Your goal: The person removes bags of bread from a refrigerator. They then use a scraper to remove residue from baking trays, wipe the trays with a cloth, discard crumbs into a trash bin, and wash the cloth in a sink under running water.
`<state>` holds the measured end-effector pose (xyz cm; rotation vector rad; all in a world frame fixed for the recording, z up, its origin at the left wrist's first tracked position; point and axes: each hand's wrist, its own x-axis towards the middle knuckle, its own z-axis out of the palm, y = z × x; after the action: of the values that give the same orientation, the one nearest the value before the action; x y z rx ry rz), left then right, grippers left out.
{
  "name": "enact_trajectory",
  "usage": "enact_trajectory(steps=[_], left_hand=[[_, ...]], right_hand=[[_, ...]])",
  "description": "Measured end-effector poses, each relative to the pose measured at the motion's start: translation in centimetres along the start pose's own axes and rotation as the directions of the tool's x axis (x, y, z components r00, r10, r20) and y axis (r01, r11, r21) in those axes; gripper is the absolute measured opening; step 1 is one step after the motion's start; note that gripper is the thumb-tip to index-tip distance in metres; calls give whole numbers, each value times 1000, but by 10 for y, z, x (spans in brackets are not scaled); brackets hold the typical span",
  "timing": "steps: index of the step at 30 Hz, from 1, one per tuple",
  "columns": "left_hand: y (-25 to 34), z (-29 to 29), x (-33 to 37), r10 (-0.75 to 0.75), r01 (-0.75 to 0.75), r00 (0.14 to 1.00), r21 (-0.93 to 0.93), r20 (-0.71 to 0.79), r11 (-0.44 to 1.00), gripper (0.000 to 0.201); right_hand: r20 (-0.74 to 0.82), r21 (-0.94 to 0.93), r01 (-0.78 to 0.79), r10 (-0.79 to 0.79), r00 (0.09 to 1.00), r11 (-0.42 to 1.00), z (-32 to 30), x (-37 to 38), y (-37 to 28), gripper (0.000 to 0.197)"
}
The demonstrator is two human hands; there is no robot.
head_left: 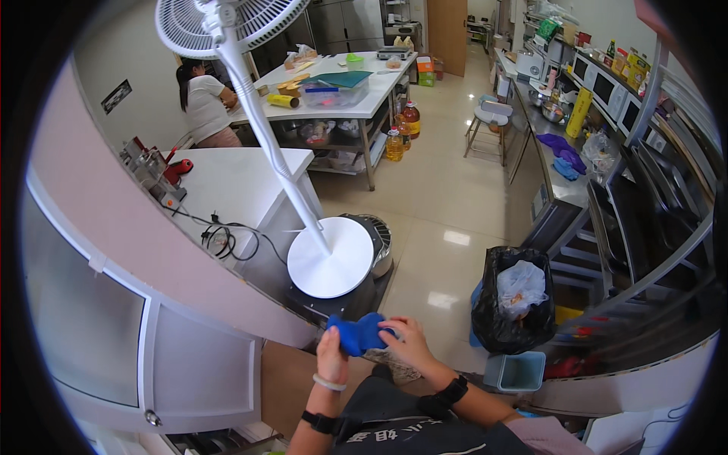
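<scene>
A bunched blue cloth (356,334) is held up in front of my body, at the lower middle of the view. My left hand (331,359), with a pale band on its wrist, grips the cloth's left end, thumb upward. On the other side, my right hand (410,345) has its fingertips closed on the cloth's right edge. Black straps circle both forearms. A dark apron (413,434) covers my front below the hands.
A white standing fan (331,258) rises just ahead. To the right stand a bin with a black bag (514,299) and a small blue-grey bin (516,371). Tray racks (644,197) line the right. Another person (206,106) is at the far-left table.
</scene>
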<state>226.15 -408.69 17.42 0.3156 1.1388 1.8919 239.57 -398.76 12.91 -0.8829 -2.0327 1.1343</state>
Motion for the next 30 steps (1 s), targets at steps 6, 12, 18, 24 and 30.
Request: enact_trajectory(steps=[6,12,18,24,30], left_hand=[[-63,77,102,-363,519,703,-92,612,850,36],[-70,115,187,-624,698,678,-73,390,713,43],[-64,185,259,-547,722,581,-72,603,688,49],[-131,221,409,-398,632,609,-116,686,766,50],[-231,304,558,-663,242,680,759,312,605,26]], right_hand=[[373,922,-378,467,802,-86,-47,69,-2,38],[37,188,-383,383,923,904,-68,180,30,35],[-141,-392,90,-157,978,916,-108,262,22,53],[153,982,-128,192,969,-138,-142,334,116,52],[118,492,-349,337,934,797,-215,435,224,86]])
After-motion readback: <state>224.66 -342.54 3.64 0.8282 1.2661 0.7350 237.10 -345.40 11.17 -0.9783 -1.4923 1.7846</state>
